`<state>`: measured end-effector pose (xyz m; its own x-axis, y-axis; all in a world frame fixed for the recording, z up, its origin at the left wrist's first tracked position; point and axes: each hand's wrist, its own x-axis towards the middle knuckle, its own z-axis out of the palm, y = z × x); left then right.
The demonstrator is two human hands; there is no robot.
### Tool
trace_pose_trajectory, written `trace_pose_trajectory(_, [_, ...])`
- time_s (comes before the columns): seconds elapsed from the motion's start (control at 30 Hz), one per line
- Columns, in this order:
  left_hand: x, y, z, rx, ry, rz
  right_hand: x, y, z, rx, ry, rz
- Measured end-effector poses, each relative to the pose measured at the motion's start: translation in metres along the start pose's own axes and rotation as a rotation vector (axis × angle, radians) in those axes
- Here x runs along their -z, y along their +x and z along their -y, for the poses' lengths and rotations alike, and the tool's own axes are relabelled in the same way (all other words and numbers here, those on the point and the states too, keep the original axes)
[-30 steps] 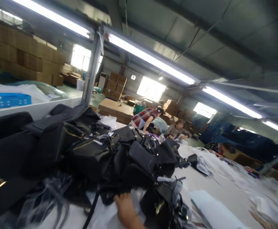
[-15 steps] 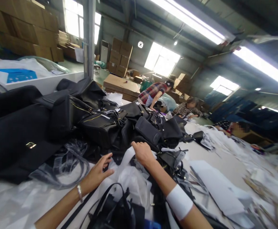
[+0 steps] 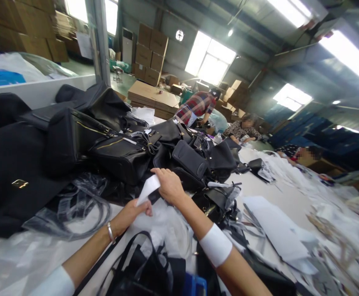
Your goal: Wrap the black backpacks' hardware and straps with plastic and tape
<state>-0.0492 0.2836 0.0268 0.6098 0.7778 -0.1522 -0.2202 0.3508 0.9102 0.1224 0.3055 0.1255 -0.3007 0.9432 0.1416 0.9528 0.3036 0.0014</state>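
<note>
My left hand point(image 3: 134, 213) and my right hand point(image 3: 167, 185) both pinch a white folded sheet point(image 3: 148, 190), held up over a crumpled clear plastic bag point(image 3: 164, 228). The left grips its lower end, the right its upper end. A heap of black leather handbags point(image 3: 120, 152) lies just beyond my hands on the white worktable point(image 3: 259, 185). Another black bag with looped straps point(image 3: 145, 271) sits below my forearms at the near edge.
Empty clear plastic bags point(image 3: 71, 205) lie to the left. White paper sheets point(image 3: 278, 230) and scraps cover the right side of the table. Three people point(image 3: 198, 107) work at the far end. Stacked cardboard boxes point(image 3: 150, 53) and a steel post point(image 3: 101, 41) stand behind.
My left hand was open beside the plastic and is now closed on the sheet. My right hand has lifted the white sheet up. The view has tilted further down.
</note>
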Motion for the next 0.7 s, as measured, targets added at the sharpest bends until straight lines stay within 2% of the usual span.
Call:
trace_pose_trajectory(0.1, [0.011,-0.003,0.001,-0.048,-0.226,-0.204,-0.024,-0.022,-0.013,-0.103,0.048,-0.054])
trace_pose_trajectory(0.2, [0.03,-0.005,-0.001,-0.021,-0.427,-0.363,-0.056,-0.068,-0.025,-0.276,0.111,-0.06])
trace_pose_trajectory(0.33, [0.051,-0.008,-0.009,0.137,-0.77,-0.403,-0.104,-0.13,-0.034,-0.464,0.134,0.196])
trace_pose_trajectory(0.43, [0.054,-0.013,-0.02,0.171,-0.814,-0.406,-0.131,-0.151,-0.037,-0.565,0.121,0.309])
trace_pose_trajectory(0.53, [0.057,-0.023,-0.024,0.138,-0.711,-0.438,-0.136,-0.155,-0.042,-0.596,0.166,0.337])
trace_pose_trajectory(0.63, [0.071,-0.034,-0.013,0.151,-0.574,-0.536,-0.121,-0.159,-0.05,-0.611,0.169,0.223])
trace_pose_trajectory(0.7, [0.083,-0.042,0.0,0.188,-0.476,-0.602,-0.108,-0.166,-0.053,-0.55,0.183,0.157])
